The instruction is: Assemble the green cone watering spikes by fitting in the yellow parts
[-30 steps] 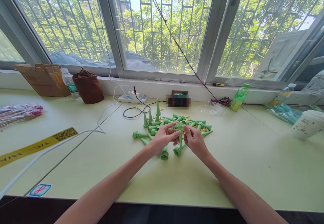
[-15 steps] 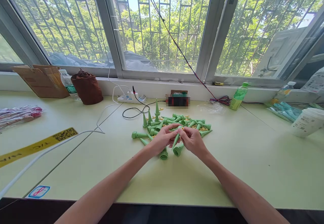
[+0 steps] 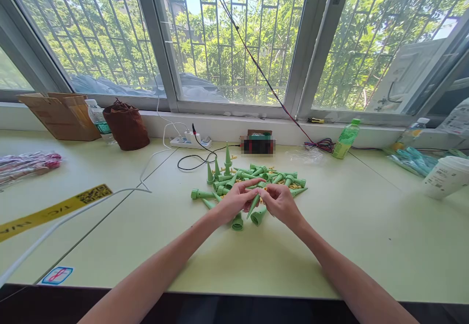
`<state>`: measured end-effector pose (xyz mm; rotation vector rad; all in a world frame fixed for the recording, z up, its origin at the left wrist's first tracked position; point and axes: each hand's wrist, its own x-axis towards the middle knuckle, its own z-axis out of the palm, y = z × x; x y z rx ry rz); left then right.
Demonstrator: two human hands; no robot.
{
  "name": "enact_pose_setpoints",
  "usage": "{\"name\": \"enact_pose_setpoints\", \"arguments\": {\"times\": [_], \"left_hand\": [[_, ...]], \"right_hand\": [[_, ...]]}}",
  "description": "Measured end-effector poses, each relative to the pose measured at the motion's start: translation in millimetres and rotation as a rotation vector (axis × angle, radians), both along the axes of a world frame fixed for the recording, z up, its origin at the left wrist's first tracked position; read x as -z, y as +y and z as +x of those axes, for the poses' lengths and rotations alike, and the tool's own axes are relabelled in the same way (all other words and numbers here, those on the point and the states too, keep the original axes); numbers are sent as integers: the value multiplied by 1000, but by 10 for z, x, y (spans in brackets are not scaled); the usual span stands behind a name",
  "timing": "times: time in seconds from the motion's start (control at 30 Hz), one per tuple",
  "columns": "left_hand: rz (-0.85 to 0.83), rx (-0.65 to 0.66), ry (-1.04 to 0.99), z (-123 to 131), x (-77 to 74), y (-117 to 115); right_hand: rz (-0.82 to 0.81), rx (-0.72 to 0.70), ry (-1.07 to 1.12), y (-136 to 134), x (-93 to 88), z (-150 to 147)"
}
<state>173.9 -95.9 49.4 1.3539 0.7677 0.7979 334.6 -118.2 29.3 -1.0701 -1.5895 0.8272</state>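
My left hand (image 3: 236, 200) is closed around a green plastic watering spike (image 3: 253, 206), whose pointed end slants down toward me. My right hand (image 3: 283, 205) pinches a small yellow plastic valve (image 3: 266, 188) against the side of the spike, near its wide end. Fingers partly cover both parts, so I cannot tell how far the valve sits in. Around and behind my hands lies a pile of green spikes (image 3: 260, 170) mixed with yellow valves. Two hollow spike ends (image 3: 237, 223) face me just below my hands. Several spikes stand upright (image 3: 227, 160) at the back left.
Behind the pile are a power strip (image 3: 190, 141) with cables and a blurred dark device (image 3: 257, 145). A green bottle (image 3: 346, 139) and a white cup (image 3: 445, 177) stand to the right. Leftward are a brown pouch (image 3: 126, 126), a cardboard box (image 3: 60, 118) and a yellow-tagged white cable (image 3: 54, 211).
The spike has tilted slightly in my hands, its tip shifting a little left and down. The yellow valve now shows more clearly by my right fingertips. Both hands stay in nearly the same place.
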Motion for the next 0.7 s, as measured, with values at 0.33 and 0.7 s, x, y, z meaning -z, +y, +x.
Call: {"name": "enact_pose_setpoints", "arguments": {"times": [0.33,0.7], "left_hand": [[-2,34,-3,-22,28,20],[64,53,38,-26,-2,17]], "right_hand": [[12,-13,-40,-3,2,11],[47,-46,-23,-8,-28,31]]}}
